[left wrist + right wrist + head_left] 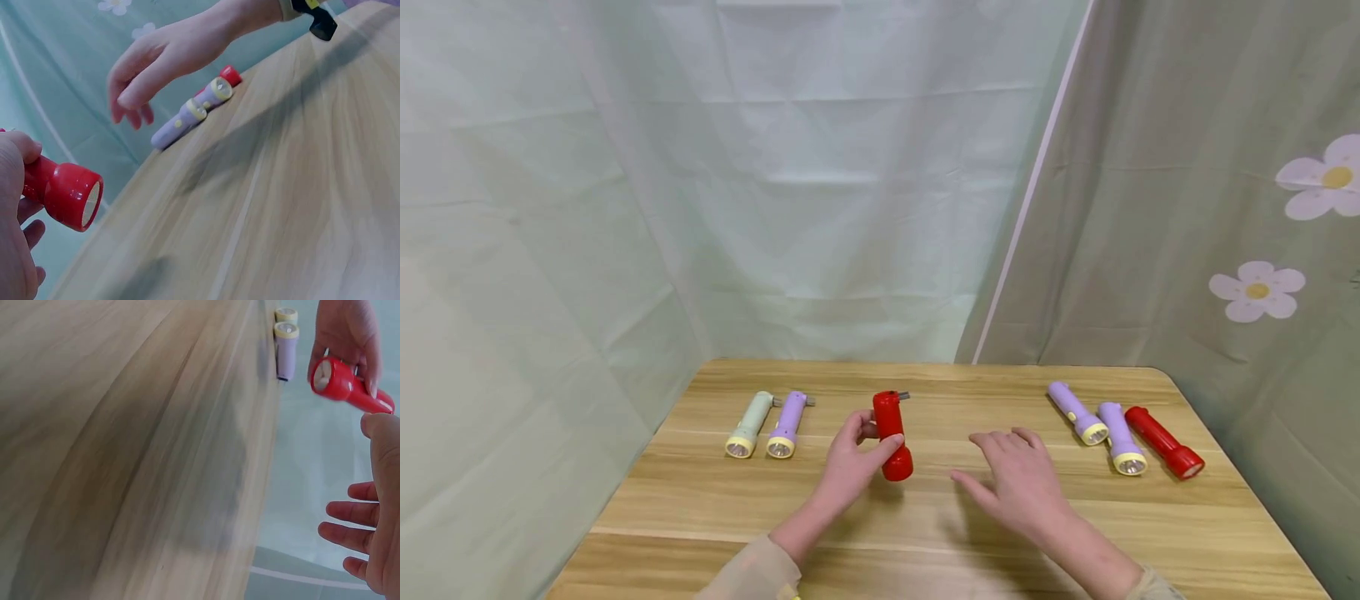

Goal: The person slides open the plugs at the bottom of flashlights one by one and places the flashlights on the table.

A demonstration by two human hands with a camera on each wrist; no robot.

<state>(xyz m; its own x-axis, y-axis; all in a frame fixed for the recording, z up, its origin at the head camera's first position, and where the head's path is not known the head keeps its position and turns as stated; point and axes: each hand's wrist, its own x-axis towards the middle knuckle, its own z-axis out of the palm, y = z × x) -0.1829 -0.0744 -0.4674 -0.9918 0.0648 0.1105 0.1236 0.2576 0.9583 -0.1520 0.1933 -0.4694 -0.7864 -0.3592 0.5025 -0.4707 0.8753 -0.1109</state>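
My left hand (852, 460) grips a red flashlight (891, 417) around its body, thumb across the front. The flashlight is held above the table, lens end down, with small grey prongs sticking out near its upper end. In the left wrist view its red head and pale lens (92, 203) show. To the right, my right hand (1017, 475) hovers over the table with fingers spread and nothing in it; its shadow falls on the wood below. The right wrist view shows the thumb (375, 425) overlapping the end of the red flashlight.
On the wooden table (925, 550), a pale green flashlight (751, 423) and a purple one (789, 421) lie at the left, prongs out. At the right lie two purple flashlights (1072, 407) (1118, 433) and a red one (1161, 437). Curtains (850, 208) hang behind.
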